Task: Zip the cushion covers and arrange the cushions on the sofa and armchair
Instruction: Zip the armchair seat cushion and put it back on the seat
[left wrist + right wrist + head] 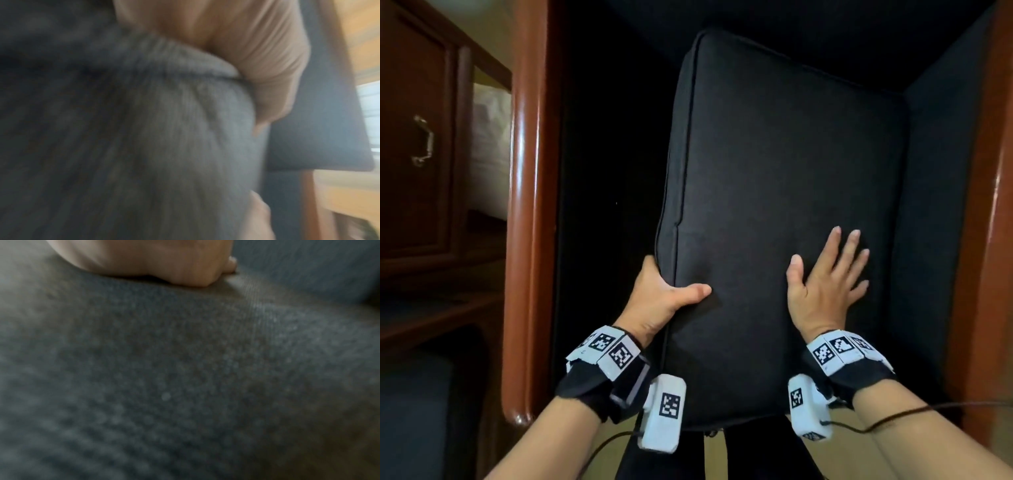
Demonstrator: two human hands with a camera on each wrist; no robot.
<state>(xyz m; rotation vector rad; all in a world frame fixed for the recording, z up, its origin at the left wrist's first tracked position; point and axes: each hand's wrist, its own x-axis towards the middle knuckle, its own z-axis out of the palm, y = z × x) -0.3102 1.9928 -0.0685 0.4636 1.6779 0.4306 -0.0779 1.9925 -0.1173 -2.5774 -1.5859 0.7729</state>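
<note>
Sitting inside the armchair (pixel 941 205), between its two glossy wooden arms (pixel 530 205): one dark cushion (pixel 784 178), tilting with its left edge raised off the dark seat base and its right side lying close against the upholstered inner wall. Running long axis away from the person toward the chair back, piped seam outlining the left edge, near end overhanging the front of the seat.

Gripping the near left edge: left hand (pixel 659 294), thumb lying on the top face, fingers wrapping under and out of sight in the head view. Showing the same clamp in the left wrist view, though blurred: curled fingers (pixel 273 68) digging into a grey fabric fold (pixel 185 113).

Pressing flat on the top face near the right front: right hand (pixel 825 291), fingers straight and spread apart, holding nothing. Appearing in the right wrist view only as the heel of the palm (pixel 144 261) resting on cloth.

Standing to the left beyond the chair arm: a wooden cabinet (pixel 417 144) with a metal handle (pixel 422 140), and something white, possibly bedding (pixel 491 150). Trailing from the wrist cameras: thin black cables (pixel 928 409).
</note>
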